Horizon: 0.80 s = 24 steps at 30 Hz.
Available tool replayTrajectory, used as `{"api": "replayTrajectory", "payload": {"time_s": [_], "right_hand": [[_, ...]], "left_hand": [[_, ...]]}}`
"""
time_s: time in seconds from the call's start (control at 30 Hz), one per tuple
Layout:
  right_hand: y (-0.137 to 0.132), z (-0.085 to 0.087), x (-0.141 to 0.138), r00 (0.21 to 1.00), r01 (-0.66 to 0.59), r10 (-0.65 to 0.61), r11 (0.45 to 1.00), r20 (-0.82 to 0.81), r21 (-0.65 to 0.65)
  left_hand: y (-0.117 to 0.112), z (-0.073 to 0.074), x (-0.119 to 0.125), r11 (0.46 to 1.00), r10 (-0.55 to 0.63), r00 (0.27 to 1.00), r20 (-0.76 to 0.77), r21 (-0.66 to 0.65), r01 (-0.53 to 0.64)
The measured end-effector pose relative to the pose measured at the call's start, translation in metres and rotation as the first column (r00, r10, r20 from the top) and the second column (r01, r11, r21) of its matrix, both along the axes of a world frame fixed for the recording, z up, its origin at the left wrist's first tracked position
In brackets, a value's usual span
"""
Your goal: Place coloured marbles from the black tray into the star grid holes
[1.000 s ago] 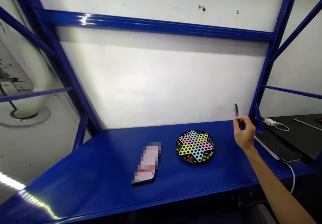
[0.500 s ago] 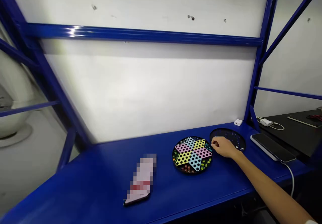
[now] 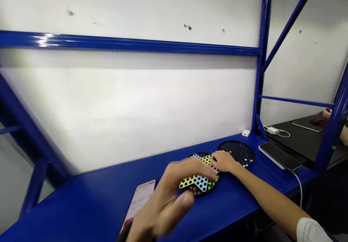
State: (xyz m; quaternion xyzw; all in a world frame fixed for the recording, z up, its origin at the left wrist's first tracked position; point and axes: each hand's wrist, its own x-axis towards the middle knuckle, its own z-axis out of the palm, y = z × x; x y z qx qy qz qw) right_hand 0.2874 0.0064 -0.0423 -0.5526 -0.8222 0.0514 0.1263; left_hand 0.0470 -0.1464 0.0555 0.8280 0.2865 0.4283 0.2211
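Observation:
A round Chinese checkers board [image 3: 201, 183] with a yellow, pink and blue star lies on the blue table, small coloured pieces in its black rim. My right hand [image 3: 224, 161] is at its right edge, fingers curled down over the pink point; what they hold, if anything, is hidden. Nearer the camera, my left hand [image 3: 174, 195] is raised in front of the board's left part, blurred, with thumb and fingers apart and nothing between them. Just behind my right hand lies a round black lid [image 3: 236, 148] with several small white pieces in it.
A phone with a timer display [image 3: 141, 198] lies at the left, partly behind my left hand. At the right lies a dark-screened device [image 3: 280, 156] with a white cable. A white cube [image 3: 246, 133] stands by the frame post. Another person's hand [image 3: 327, 112] shows at far right.
My left hand has come into view in front of the board. The right hand has moved from the gap beside the lid onto the board's right edge. The camera has turned right.

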Motion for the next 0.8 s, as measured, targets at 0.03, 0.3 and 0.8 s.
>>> {"api": "replayTrajectory", "payload": {"time_s": [0.03,0.3,0.8], "right_hand": [[-0.001,-0.001,0.001,1.000,0.004,-0.004,1.000,-0.007,0.005],[-0.004,-0.005,-0.002,0.997,0.060,-0.060,0.998,0.039,-0.002],[-0.003,-0.009,-0.002,0.994,0.071,-0.068,0.997,0.080,-0.041]], "left_hand": [[0.021,0.005,0.011,1.000,0.018,1.000,-0.023,-0.020,-0.018],[0.132,-0.060,0.005,0.856,0.497,0.834,-0.240,-0.021,-0.516],[0.121,-0.080,0.011,0.848,0.524,0.742,-0.419,0.172,-0.501]]}}
